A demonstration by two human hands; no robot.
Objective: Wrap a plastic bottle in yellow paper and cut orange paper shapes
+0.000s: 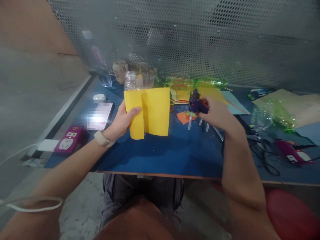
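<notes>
My left hand (pixel 128 116) is closed around a clear plastic bottle (pixel 130 80), thumb on a yellow paper sheet (pixel 157 111) that lies against its front. The sheet's right part stands away from the bottle, with a vertical edge or fold near the thumb. To the right, my right hand (pixel 216 111) is closed on a dark purple tool that looks like a glue gun (pixel 198 106), though blur and the fingers hide part of its shape. Below it show clear sticks (pixel 190 121), beside a small orange paper piece (pixel 184 117).
A lit phone (pixel 106 111) and a purple power socket (pixel 72 139) are at the left. Behind stand a tall bottle (pixel 100 63) and a clear bowl (pixel 147 71). Green bottles (pixel 211 82), a cut bottle (pixel 262 115) and black cables (pixel 262 155) occupy the right. A mesh panel (pixel 180 36) borders the back.
</notes>
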